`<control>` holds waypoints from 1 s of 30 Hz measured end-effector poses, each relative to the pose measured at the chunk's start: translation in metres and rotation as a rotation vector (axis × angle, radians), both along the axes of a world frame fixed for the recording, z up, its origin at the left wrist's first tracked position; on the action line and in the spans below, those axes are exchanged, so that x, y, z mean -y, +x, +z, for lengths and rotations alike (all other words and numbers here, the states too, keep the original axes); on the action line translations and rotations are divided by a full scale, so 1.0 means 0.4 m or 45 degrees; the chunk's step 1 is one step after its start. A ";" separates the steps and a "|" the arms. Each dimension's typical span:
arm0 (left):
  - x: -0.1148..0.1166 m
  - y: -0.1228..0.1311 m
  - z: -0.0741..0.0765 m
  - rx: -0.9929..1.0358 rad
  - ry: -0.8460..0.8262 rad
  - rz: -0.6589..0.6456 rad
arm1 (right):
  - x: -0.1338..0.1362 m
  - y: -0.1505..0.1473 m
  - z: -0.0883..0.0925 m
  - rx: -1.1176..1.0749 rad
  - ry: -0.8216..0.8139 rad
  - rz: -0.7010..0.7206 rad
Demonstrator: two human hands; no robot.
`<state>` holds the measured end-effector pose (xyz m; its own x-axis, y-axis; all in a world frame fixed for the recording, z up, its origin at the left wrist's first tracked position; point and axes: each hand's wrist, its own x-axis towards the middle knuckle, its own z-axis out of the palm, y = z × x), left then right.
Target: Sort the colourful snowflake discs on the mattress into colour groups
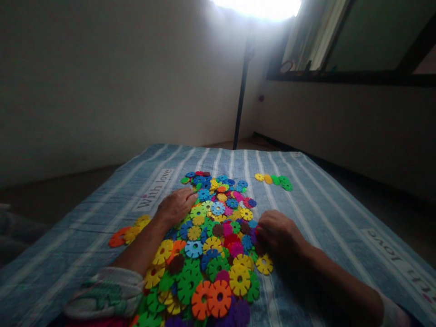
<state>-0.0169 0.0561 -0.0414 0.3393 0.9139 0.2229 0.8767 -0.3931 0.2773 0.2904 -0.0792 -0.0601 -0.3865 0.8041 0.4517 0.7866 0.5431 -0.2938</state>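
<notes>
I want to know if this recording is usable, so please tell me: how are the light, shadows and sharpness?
Head view: the lamp is blown out to white, with glow on the wall; head view: dark shadow lies on the cloth beside the right forearm; head view: slots show clearly on nearer discs, while farther discs and the right hand look softer.

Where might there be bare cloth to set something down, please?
The cloth looks bare between the right hand and the small far disc row, and left of the leftmost orange disc. The disc pile between left hand and right hand is crowded.
</notes>
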 end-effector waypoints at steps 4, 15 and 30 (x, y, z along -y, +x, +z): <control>0.001 0.000 -0.001 -0.014 -0.010 0.003 | 0.002 -0.001 -0.024 -0.013 0.051 -0.019; 0.003 0.000 -0.006 0.014 -0.019 -0.029 | 0.001 0.007 -0.039 -0.080 -0.002 -0.028; 0.005 0.004 0.000 -0.003 -0.022 -0.025 | -0.013 0.003 -0.049 -0.072 -0.010 -0.113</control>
<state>-0.0154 0.0542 -0.0416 0.3576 0.9108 0.2065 0.8694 -0.4054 0.2824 0.2914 -0.0742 -0.0797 -0.2877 0.8374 0.4646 0.8133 0.4698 -0.3432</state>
